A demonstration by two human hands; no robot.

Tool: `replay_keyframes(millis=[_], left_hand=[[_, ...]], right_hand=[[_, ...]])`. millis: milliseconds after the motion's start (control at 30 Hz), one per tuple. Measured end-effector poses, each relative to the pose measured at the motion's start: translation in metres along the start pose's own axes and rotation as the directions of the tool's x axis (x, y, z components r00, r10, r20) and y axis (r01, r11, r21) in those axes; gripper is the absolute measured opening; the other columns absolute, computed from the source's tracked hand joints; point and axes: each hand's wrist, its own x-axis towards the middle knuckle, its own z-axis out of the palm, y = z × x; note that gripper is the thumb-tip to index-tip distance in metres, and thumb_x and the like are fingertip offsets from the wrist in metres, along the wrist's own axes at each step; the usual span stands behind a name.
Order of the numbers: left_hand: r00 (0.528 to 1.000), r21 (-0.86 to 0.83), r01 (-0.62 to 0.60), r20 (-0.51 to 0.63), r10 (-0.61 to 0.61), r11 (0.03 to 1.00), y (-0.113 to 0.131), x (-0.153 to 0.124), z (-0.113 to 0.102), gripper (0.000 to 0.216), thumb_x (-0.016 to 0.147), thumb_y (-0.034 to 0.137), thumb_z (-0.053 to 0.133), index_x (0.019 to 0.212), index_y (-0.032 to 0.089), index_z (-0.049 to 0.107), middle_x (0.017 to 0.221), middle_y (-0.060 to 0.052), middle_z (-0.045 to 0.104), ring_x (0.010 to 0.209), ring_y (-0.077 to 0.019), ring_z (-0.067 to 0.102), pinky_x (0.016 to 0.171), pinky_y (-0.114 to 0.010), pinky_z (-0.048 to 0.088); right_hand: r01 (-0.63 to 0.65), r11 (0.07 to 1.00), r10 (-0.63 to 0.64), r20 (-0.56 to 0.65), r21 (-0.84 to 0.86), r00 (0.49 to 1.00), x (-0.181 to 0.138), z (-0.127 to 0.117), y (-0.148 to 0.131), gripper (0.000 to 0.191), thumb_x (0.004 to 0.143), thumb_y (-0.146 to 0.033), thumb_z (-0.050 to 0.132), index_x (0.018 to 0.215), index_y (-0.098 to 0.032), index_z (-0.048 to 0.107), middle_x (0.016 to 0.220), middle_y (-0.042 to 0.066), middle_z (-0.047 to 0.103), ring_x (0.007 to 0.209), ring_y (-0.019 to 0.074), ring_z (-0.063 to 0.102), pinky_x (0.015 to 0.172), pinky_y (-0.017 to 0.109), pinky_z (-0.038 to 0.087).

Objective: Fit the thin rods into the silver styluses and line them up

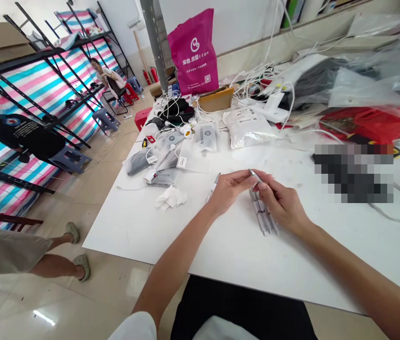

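Head view looks down on a long white table (171, 231) where the person's two bare hands meet near its middle. The right hand (281, 203) is narrowly pinched, thumb and fingers closed on a slim silver stick (254, 175) whose tip points up and away. The left hand (230, 189) is curled close beside it, its fingertips reaching toward that same tip, though whether they grip it I can't tell. A white-and-silver pen-like stick (212, 186) pokes out from the left hand's far side. Just below the right hand lies a row of slim silver sticks in clear sleeves (262, 215), touching the table.

Further up the table sit grey printed pouches (205, 137), a silver foil bag (245, 127), a crumpled white tissue (170, 198) and tangled white cables (256, 78). A magenta tote bag (193, 52) stands behind them. Off to the left, a co-worker in a black T-shirt (23, 137) is beside a metal rack (54, 52) draped with striped tarpaulin (33, 80), and a pair of legs in sandals (54, 255) stands by the table.
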Motion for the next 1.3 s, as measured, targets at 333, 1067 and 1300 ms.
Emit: replay_keyframes(millis=[333,1067,1300], left_hand=[[0.991,-0.079,-0.064,-0.124,0.054,0.995,-0.01,0.002,0.003,0.04,0.081,0.046,0.087,0.109,0.023,0.072,0.104,-0.006,0.074,0.103,-0.0193,0.069,0.099,-0.037,0.052],[0.943,-0.003,-0.09,-0.322,0.085,0.996,-0.028,0.011,-0.004,0.034,0.084,0.046,0.085,0.089,0.02,0.065,0.096,-0.007,0.079,0.095,-0.0195,0.073,0.086,-0.034,0.05],[0.9,0.017,-0.099,-0.425,0.097,0.995,-0.031,0.011,-0.001,0.039,0.081,0.049,0.087,0.089,0.02,0.061,0.094,-0.006,0.077,0.089,-0.0185,0.071,0.082,-0.033,0.049]], right_hand=[[-0.005,0.986,0.016,0.062,-0.169,0.998,0.001,0.0,0.012,0.042,0.107,-0.063,0.041,0.108,-0.024,0.058,0.056,-0.005,0.052,0.043,0.0156,0.046,0.048,0.029,0.041],[0.004,0.981,0.006,0.05,-0.196,0.999,0.006,-0.001,0.017,0.033,0.106,-0.057,0.05,0.113,-0.024,0.053,0.075,0.001,0.071,0.056,0.0197,0.064,0.057,0.032,0.047],[0.071,0.961,-0.045,0.101,-0.266,0.994,0.009,-0.001,0.013,0.037,0.111,-0.051,0.035,0.102,-0.024,0.059,0.077,0.004,0.07,0.059,0.0197,0.061,0.058,0.032,0.044]])
